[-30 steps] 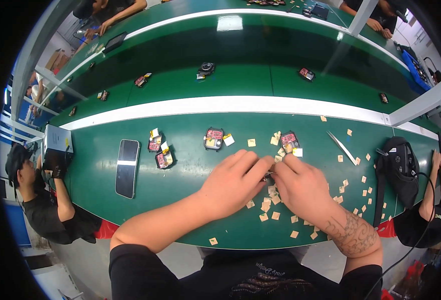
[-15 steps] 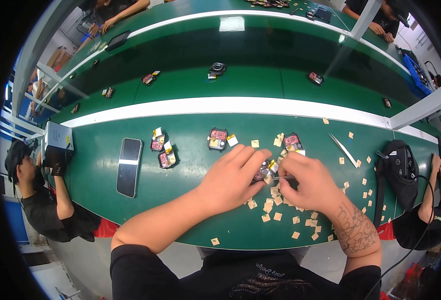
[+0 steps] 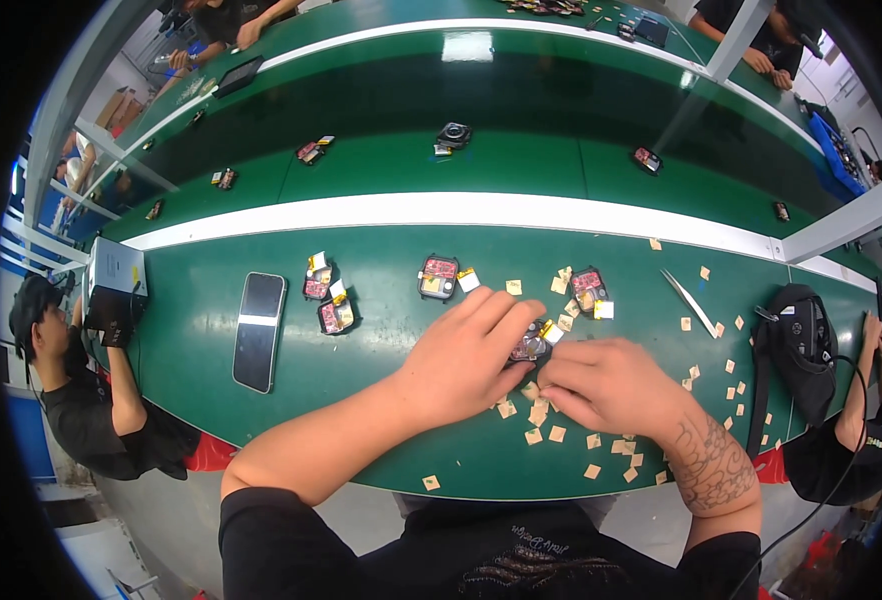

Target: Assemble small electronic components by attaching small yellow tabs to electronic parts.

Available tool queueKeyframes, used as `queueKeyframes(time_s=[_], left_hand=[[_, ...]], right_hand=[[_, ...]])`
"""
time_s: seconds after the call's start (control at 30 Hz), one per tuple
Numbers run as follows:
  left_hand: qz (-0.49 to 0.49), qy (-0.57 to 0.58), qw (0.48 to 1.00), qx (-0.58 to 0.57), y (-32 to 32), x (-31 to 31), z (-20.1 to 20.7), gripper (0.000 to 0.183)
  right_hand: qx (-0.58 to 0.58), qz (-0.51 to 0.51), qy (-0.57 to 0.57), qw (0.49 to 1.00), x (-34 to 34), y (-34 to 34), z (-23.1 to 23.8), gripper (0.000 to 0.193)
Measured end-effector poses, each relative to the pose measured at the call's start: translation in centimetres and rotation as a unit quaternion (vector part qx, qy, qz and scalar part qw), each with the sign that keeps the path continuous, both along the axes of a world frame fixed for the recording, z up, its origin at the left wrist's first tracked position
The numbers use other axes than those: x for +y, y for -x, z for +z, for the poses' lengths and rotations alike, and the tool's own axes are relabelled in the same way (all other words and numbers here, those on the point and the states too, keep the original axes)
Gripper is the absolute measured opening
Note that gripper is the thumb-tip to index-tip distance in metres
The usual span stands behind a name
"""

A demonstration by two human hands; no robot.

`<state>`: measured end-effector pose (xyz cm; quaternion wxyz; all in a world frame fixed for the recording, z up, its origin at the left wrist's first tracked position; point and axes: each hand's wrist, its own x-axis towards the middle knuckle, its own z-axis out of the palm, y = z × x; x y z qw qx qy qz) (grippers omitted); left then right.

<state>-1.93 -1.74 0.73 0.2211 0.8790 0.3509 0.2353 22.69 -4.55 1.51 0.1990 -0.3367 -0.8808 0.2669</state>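
Note:
My left hand [image 3: 466, 350] is closed on a small black watch-like case [image 3: 531, 347], keeping it against the green table. A battery with yellow tape [image 3: 548, 330] sticks out at its upper right. Just right of the case is my right hand [image 3: 606, 385], its fingers pinched low over tan square stickers [image 3: 538, 412]. Whatever is between those fingertips is hidden. Beyond the hands lie more open cases with red circuit boards: one case [image 3: 588, 290] behind my right hand, another case [image 3: 439, 277] behind my left, and a pair of cases [image 3: 337, 316] farther left.
A phone [image 3: 260, 332] lies at left, white tweezers [image 3: 690, 303] and a black bag [image 3: 796, 340] at right. Loose stickers are scattered across the right side. A white rail [image 3: 441, 210] separates the table from a green belt [image 3: 521, 165] carrying several cases. Other people sit around.
My right hand has moved down off the case toward the stickers; the metal tool tip at its fingers no longer shows. My left hand stays put. Cases on the belt have shifted right.

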Motion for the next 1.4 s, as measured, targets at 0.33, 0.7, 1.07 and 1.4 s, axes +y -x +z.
queueKeyframes(time_s=[0.33, 0.7, 1.07, 1.4], left_hand=[[-0.006, -0.002, 1.000, -0.003, 0.0, 0.0, -0.1, 0.060], [-0.014, 0.006, 1.000, -0.017, 0.0, 0.0, -0.1, 0.048], [-0.034, -0.051, 0.998, -0.007, 0.2, 0.0, -0.7, 0.028], [-0.034, -0.076, 0.996, 0.017, 0.2, -0.1, -0.6, 0.024]], right_hand=[[-0.018, -0.103, -0.046, 0.994, 0.5, 0.1, 0.4, 0.024], [-0.019, -0.092, -0.086, 0.992, 0.7, -0.2, -0.3, 0.021], [0.066, -0.137, 0.062, 0.986, 1.2, -0.3, 0.2, 0.017], [0.049, -0.127, 0.079, 0.988, 1.5, -0.9, 0.6, 0.024]])
